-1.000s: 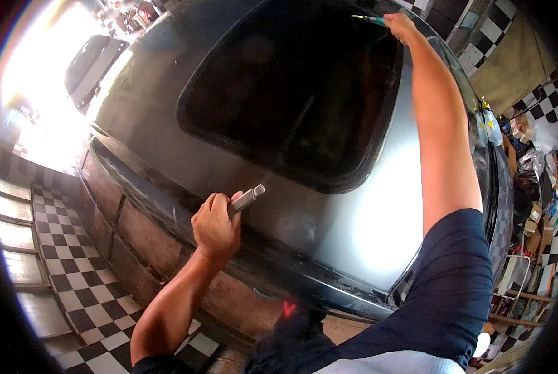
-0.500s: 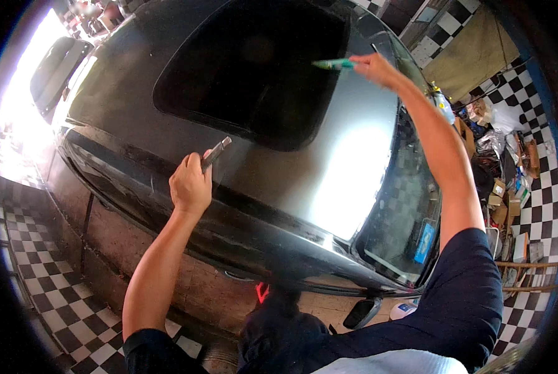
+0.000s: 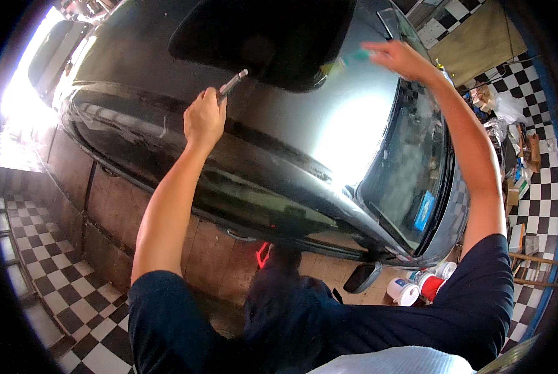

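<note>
In front of me is the dark grey roof (image 3: 279,121) of a car, with a black sunroof panel (image 3: 260,43) in it. My left hand (image 3: 204,121) is closed around a slim grey metal rod (image 3: 234,83). Its tip points up and right, close to the sunroof's near edge. My right hand (image 3: 403,59) pinches a green-handled tool (image 3: 357,56) with a pale yellowish tip, smeared by motion. That tip is over the sunroof's near right corner; whether it touches cannot be made out.
The car's windshield (image 3: 403,168) slopes down at the right, with a side mirror (image 3: 362,277) below it. White buckets (image 3: 403,292) and a red one (image 3: 431,286) stand by the car. Boxes and plastic clutter (image 3: 509,134) lie on the checkered floor (image 3: 544,218) at the far right.
My view has shifted, so the sunroof sits higher in the picture and the buckets show more. My right hand has brought the green tool toward the sunroof's near corner. Both grips are kept.
</note>
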Motion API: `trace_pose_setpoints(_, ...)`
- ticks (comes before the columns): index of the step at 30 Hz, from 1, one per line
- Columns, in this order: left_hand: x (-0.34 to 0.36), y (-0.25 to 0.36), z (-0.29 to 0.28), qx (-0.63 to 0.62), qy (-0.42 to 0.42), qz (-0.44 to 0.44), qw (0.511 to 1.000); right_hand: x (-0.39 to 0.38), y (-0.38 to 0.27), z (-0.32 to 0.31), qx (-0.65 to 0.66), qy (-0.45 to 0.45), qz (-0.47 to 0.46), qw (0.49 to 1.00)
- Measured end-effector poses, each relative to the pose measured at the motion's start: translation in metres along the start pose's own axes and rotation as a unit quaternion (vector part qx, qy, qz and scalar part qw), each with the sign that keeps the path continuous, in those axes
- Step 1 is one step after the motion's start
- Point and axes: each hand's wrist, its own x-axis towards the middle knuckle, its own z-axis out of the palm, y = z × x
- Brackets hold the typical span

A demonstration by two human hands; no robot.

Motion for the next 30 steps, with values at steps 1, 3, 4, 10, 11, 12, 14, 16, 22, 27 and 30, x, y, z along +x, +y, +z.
trace_pose_setpoints(1,0.000,0.000,0.001,-0.004,0.002,0.005,1.000,0.014,0.009,0.019,0.000,0.114,-0.100,0.988)
trace_pose_setpoints(3,-0.003,-0.003,0.000,0.003,0.011,-0.005,1.000,0.033,-0.026,0.039,0.018,0.062,0.017,0.998)
trace_pose_setpoints(4,-0.002,-0.003,0.001,-0.001,0.019,-0.004,1.000,0.033,-0.025,0.052,0.028,0.064,0.029,0.997)
trace_pose_setpoints(10,-0.002,-0.008,0.007,0.021,0.026,-0.006,0.999,-0.117,-0.013,0.096,0.131,-0.003,0.024,0.991)
trace_pose_setpoints(11,-0.001,-0.007,0.009,0.009,0.036,-0.005,0.999,-0.151,-0.006,0.099,0.138,-0.014,0.036,0.990)
trace_pose_setpoints(12,-0.002,-0.006,0.011,0.000,0.046,-0.007,0.999,-0.179,-0.015,0.092,0.122,-0.058,0.095,0.986)
trace_pose_setpoints(14,-0.002,-0.006,0.011,0.000,0.049,-0.009,0.999,-0.208,-0.009,0.076,0.075,-0.128,0.150,0.978)
trace_pose_setpoints(16,-0.002,-0.009,0.012,0.003,0.053,-0.020,0.998,-0.201,-0.012,0.043,0.007,-0.232,0.256,0.938)
trace_pose_setpoints(22,-0.002,-0.014,0.012,0.004,0.083,-0.020,0.996,-0.043,0.031,0.044,0.026,0.088,0.039,0.995)
trace_pose_setpoints(27,-0.003,-0.017,0.017,0.004,0.095,-0.006,0.995,-0.062,0.066,0.084,0.029,0.086,-0.053,0.994)
trace_pose_setpoints(30,-0.001,-0.010,0.014,0.005,0.089,-0.003,0.996,-0.159,0.073,0.095,0.054,0.006,-0.014,0.998)
